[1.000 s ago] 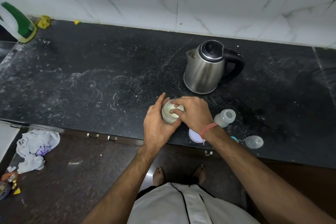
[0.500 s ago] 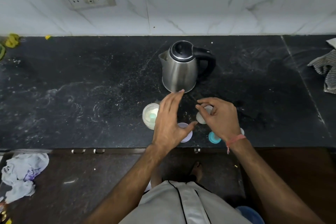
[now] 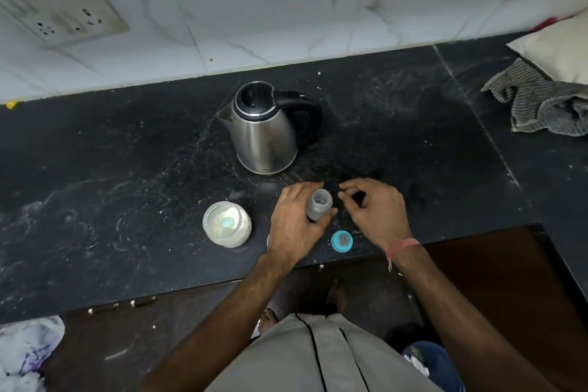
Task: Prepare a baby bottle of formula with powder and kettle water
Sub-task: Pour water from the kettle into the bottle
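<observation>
Bottle [image 3: 319, 207], one only, stands open-mouthed on the black counter [image 3: 127, 169] near its front edge, at about 6 o'clock from the single steel kettle [image 3: 263, 134], which sits upright with its black lid closed, spout toward 9 o'clock and handle toward 3 o'clock. Two bare hands are at work: the left hand [image 3: 294, 226] holds the bottle, fingers curled round its far side and thumb against its near side, while the right hand [image 3: 378, 212] hovers just at 3 o'clock of the bottle with its fingers loosely curled, thumb and forefinger close together; whether they pinch anything cannot be told. One red thread [image 3: 401, 247] circles the right wrist. One round open tub of powder [image 3: 227, 223] stands at 9 o'clock of the bottle, apart from the left hand, with one pale green scoop [image 3: 227, 222] lying in the powder. One blue ring [image 3: 342, 241] lies flat on the counter at about 5 o'clock of the bottle, between the two wrists. One striped grey cloth [image 3: 537, 108] is heaped at the far right of the counter, well apart from the kettle, at roughly 2 o'clock. One socket plate [image 3: 60, 9] is set in the white tiled wall [image 3: 286, 9] toward 10 o'clock
</observation>
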